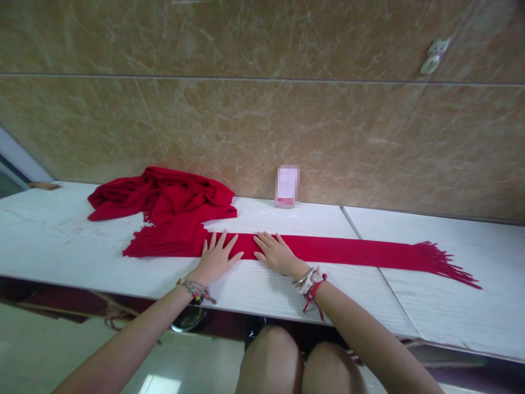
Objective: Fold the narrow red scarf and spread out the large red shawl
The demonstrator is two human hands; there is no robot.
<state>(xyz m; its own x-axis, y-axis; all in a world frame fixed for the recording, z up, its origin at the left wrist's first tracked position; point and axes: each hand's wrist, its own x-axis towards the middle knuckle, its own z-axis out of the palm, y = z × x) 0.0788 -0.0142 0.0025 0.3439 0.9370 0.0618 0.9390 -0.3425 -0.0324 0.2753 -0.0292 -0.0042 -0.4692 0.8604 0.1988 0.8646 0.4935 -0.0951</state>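
A long red scarf [348,250] lies flat along the white tabletop, fringed at its right end. Its left part is layered, with fringe [143,243] spread at that end. Palm down, my left hand [217,257] rests on the scarf near the layered part, fingers spread. My right hand [276,253] lies flat on the scarf a little to the right, fingers stretched out. Behind the left part sits a crumpled heap of red fabric [176,194], touching or joined to the layered end; I cannot tell which.
A small pinkish-white box-like item [287,186], blurred, stands against the brown tiled wall [328,137]. A white fixture [435,54] is on the wall at upper right. The white table [463,317] has a seam running across its right part. My knees are below its front edge.
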